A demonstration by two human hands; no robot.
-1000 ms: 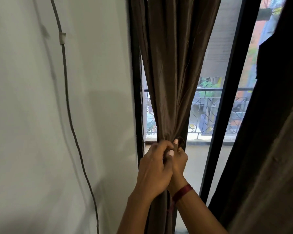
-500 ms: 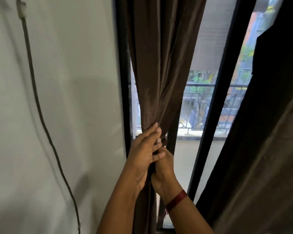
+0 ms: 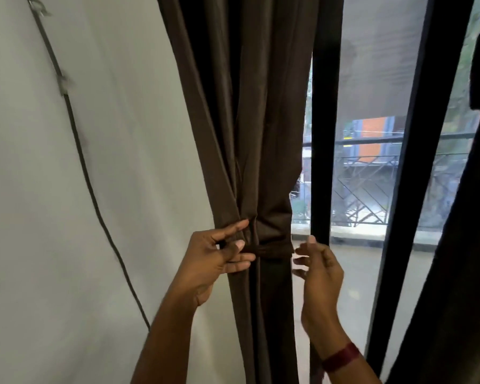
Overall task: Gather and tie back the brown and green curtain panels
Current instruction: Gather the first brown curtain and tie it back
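The brown curtain panel (image 3: 250,120) hangs gathered in front of me, cinched at the waist by a brown tie-back band (image 3: 275,248). My left hand (image 3: 216,259) is at the left side of the bundle, its fingers touching the folds at the band. On the right side my right hand (image 3: 319,268) hovers just beside the band's end, fingers loosely bent and holding nothing. A red band circles my right wrist. A second dark curtain panel (image 3: 460,259) hangs at the far right edge.
A white wall (image 3: 67,217) with a dark cable (image 3: 86,167) clipped down it fills the left. Black window frames (image 3: 323,134) stand right of the bundle. Through the glass lies a balcony with a metal railing (image 3: 372,189).
Both hands were pressed together on the bundle. They have since parted to either side, the tie-back band now shows around the curtain, and my view has shifted left and closer.
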